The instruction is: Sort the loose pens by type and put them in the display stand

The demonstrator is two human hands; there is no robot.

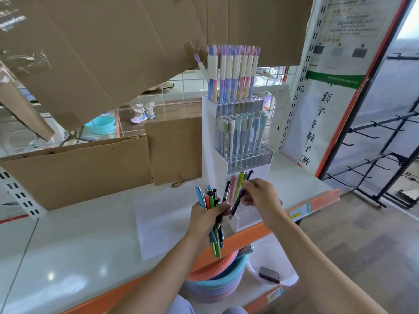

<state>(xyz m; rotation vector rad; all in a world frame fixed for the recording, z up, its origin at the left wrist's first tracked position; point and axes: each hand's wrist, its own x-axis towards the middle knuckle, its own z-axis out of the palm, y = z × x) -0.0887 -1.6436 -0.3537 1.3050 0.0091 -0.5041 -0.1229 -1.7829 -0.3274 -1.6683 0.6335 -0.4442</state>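
While the left hand (207, 215) grips a mixed bundle of loose pens (209, 201), fingers curled tight round the middle so the tips fan out above and the ends hang below the shelf's front edge, the right hand (260, 196) pinches a single dark pen (235, 205) between thumb and fingertips and tilts it toward the lowest tier of the white display stand (210, 141). That stand sits near the front edge of the white shelf (90, 223), toward its right end. Its top tier carries pastel pens with white caps (233, 73), the middle tier holds pale blue and green capped pens (242, 134), and the bottom tier has only a few pens standing in it (237, 184), a pink one and a yellow-green one among them, with open holes showing just beside them.

Here's the trick, as I read it: steer the lower tip into a free hole next to pens of the same kind, then let the barrel come upright before letting go. Tilted as it is, the pen could catch on the hole's rim or knock its neighbours. The bundle wants a steady grip too, since several pens sit low in the fist and look ready to slide. Below the shelf, stacked plastic basins (215, 282) would catch a dropped one.
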